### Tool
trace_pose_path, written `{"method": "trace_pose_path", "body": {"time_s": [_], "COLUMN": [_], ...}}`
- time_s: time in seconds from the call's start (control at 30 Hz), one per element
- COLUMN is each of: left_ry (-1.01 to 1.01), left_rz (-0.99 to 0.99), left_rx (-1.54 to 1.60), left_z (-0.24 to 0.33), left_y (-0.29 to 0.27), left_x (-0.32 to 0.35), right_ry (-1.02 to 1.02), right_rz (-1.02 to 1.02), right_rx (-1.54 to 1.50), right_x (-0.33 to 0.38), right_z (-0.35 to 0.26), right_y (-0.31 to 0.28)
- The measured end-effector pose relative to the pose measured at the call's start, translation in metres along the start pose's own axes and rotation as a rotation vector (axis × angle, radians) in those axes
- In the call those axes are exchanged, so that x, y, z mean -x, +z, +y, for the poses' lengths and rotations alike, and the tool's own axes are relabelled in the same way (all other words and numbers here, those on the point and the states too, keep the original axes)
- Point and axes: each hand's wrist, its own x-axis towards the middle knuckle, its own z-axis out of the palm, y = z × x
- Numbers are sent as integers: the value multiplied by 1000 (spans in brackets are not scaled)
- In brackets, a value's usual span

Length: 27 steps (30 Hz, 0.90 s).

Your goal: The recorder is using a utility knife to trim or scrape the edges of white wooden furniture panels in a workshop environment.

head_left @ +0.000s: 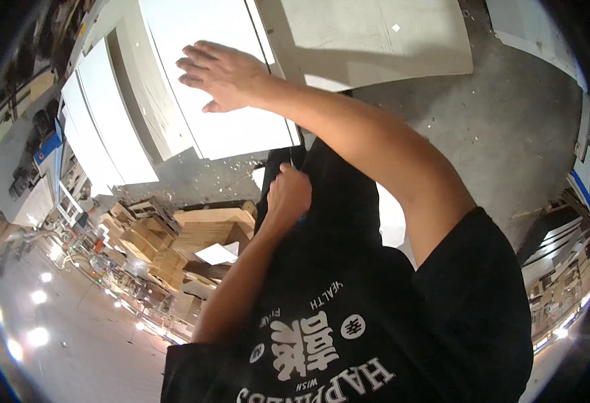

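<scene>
A white panel (194,131) lies on a pale, worn board, its near edge close to my body. My right hand (224,77) rests on the panel, palm down with the fingers spread. Along the panel's right side runs a narrow dark line (265,40). My left hand (289,195) is closed in front of my dark trousers, just below the panel's near right corner. Something thin seems to rise from its fingers toward that corner, too small to name.
Another white panel (104,111) lies to the left, beyond a gap. A large pale board (375,40) is at the far right, over grey floor (436,121). Wooden boxes and boards (208,232) are stacked at the left. White scraps dot the floor.
</scene>
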Motion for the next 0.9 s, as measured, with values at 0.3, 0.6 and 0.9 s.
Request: {"method": "trace_pose_path", "body": {"time_s": [0.3,0.6,0.9], "left_ry": [692,198,462], "left_rz": [302,863,1037], "left_rx": [42,433,591], "left_z": [-140,-197,-122], "left_y": [-79,-162,-120], "left_x": [57,-158,-127], "right_ry": [614,903,1153], "right_rz": [863,442,416], "right_rx": [-1178,-1146,-1079], "right_x": [30,149,119], "right_z": [38,-63,-95], "right_y": [1,23,24]}}
